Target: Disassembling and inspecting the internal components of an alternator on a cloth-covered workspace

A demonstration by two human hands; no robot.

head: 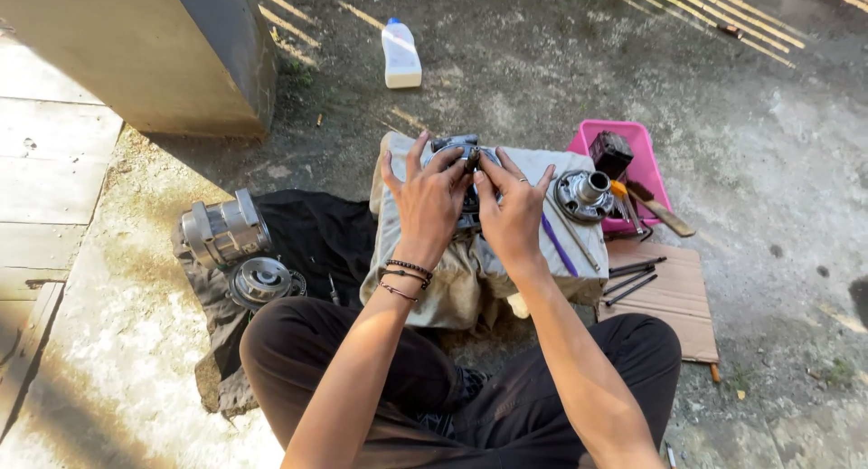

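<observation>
both hands meet over a dark metal part (467, 158) on a cloth-draped block (542, 166) in front of the seated person's crossed legs, the block raising the work to an easy reach. the left hand (425, 198) and right hand (512, 207) sit side by side, fingers spread, thumbs and forefingers pinched together on the part's top; how firmly they grip i cannot tell. one flanged metal hub (583, 194) rests on the block's right corner, beside one pink tray (633, 136) of tools. on a black cloth (316, 234) to the left lie two metal pieces, a ribbed housing (221, 229) and a round disc (262, 279). about four dark rods (633, 279) lie on cardboard (678, 297). one white bottle (400, 55) stands well apart.
</observation>
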